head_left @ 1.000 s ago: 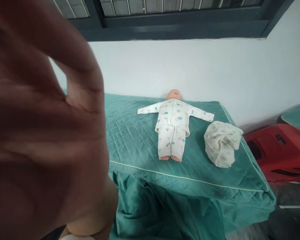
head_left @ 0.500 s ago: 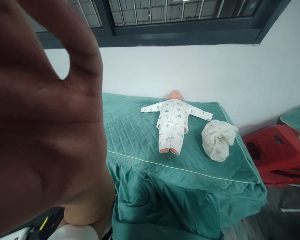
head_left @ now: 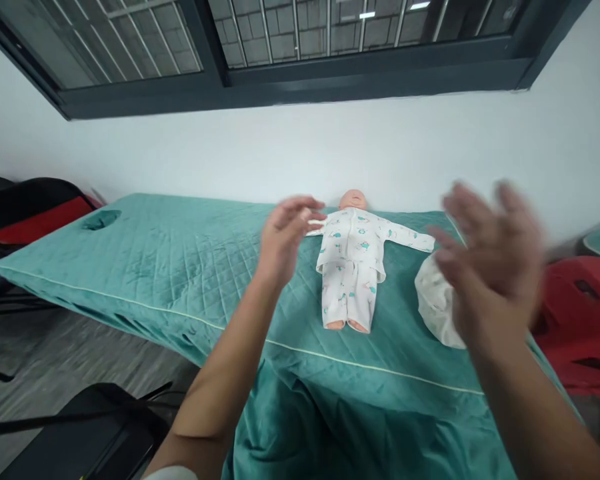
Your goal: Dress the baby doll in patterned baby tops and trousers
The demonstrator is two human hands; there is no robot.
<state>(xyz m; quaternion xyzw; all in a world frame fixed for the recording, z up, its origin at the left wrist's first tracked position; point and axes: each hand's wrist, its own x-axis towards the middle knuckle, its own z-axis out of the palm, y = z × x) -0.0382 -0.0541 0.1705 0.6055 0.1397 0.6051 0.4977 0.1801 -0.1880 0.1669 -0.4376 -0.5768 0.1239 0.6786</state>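
A baby doll in a white patterned top and trousers lies on its back on the green quilted bed cover, its head toward the wall and arms spread. My left hand is raised near the doll's sleeve on the left, fingers apart and nothing in them; whether it touches the sleeve I cannot tell. My right hand, smeared by motion, hovers with spread fingers over the right side of the bed. Behind it, partly hidden, sits a crumpled white cloth.
A dark-framed window with bars is set in the white wall behind the bed. Red plastic chairs stand at the right. A black chair is at lower left, and black and red seats are at far left.
My left hand, which covered the left of the view close to the camera, has moved forward and down beside the doll. My right hand has come into view over the cloth.
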